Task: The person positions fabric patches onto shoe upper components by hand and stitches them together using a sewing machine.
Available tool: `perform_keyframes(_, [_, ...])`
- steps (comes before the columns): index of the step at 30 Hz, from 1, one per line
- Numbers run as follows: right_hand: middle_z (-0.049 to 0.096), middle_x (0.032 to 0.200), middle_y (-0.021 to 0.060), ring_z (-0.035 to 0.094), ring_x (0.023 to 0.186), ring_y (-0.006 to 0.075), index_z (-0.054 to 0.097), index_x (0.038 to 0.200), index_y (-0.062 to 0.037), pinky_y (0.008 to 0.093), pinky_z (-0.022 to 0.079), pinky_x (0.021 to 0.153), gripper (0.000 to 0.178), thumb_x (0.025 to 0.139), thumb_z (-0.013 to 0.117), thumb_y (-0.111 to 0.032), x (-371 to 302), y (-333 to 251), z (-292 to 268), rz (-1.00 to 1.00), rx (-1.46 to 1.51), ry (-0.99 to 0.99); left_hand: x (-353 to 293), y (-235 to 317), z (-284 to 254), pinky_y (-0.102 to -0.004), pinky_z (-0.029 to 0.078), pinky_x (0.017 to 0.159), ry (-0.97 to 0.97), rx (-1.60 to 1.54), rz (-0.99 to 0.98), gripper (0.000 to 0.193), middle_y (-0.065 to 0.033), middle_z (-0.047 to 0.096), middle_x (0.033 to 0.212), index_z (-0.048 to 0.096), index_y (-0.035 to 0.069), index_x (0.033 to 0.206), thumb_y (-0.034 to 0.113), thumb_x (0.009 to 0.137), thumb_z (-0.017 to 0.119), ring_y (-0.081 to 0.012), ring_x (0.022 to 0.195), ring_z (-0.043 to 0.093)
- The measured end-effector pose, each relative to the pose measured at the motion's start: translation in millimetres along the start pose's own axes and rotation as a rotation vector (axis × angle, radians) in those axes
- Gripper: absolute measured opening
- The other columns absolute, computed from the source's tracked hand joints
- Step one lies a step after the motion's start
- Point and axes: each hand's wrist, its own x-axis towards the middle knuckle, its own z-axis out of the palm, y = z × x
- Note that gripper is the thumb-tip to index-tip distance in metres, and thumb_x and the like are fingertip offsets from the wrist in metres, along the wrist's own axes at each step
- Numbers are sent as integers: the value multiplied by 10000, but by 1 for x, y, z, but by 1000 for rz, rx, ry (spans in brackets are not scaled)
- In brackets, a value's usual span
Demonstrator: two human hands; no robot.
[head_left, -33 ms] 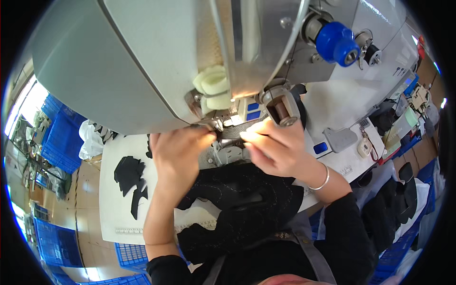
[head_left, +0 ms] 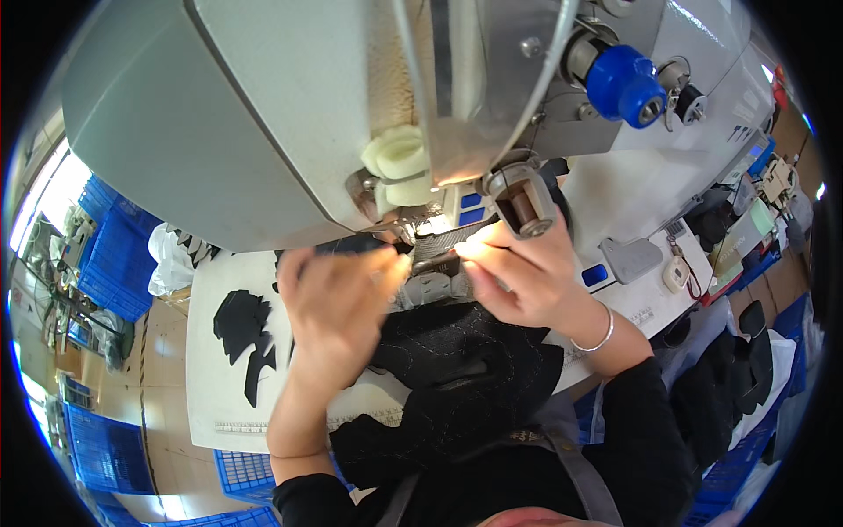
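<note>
Black fabric (head_left: 443,249) with a ribbed surface lies under the head of a sewing machine (head_left: 263,114), close to the lit needle area (head_left: 408,230). My right hand (head_left: 527,274) pinches its edge between thumb and fingers, right of the needle. My left hand (head_left: 338,303) is smeared by motion; its fingertips are beside the fabric, left of the needle, and what they hold is hidden. A large black fabric piece (head_left: 465,369) with pale stitch lines spreads over the near table edge and towards my lap.
Black cut pieces (head_left: 241,325) lie on the white table (head_left: 211,386) at left. A thread spool (head_left: 524,211) and blue knob (head_left: 623,83) sit on the machine. Blue crates (head_left: 105,448) stand at left; more black pieces (head_left: 733,373) are at right.
My left hand has shifted slightly right and nearer to me, and is more blurred. The right hand moved only a little. The view has shifted slightly.
</note>
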Motion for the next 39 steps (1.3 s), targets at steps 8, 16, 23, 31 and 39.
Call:
perform_keyframes(8, [576,803,34,553,707,213,639,812,-61,347,419,707,164,661,702,-70,-3,-2,4,46,131,-50,1,3,4,-363,408,851,22,-151,-99,259,3,645,890,706,63,891,-12,655,631,-178,715,535])
perform_keyframes(16, [635,898,119,597,796,357,626,806,-12,423,444,728,204,633,708,-84,-6,61,24,360,20,-228,-3,-21,14,-328,432,779,53,-336,-161,264,-26,703,856,722,75,854,-77,652,643,-223,771,597])
perform_keyframes(23, [648,1042,127,642,818,323,633,951,-41,382,525,680,308,645,667,-26,-35,84,62,511,24,-57,-10,-42,25,-382,411,849,247,-216,-323,107,-70,658,796,676,31,809,-45,741,646,-260,836,590])
perform_keyframes(31, [667,952,139,670,895,256,641,901,-39,361,521,747,161,769,590,-115,-65,64,33,669,-482,-977,-12,-36,10,-412,390,945,-149,-267,-340,109,-65,696,827,706,53,914,112,834,663,-239,796,623])
perform_keyframes(39, [570,1218,203,526,1159,337,529,1234,16,423,408,966,505,812,655,-230,-73,-14,-19,357,40,-724,-103,-103,-35,-420,444,755,-874,263,-717,264,-107,649,688,633,87,714,281,659,804,-268,767,649])
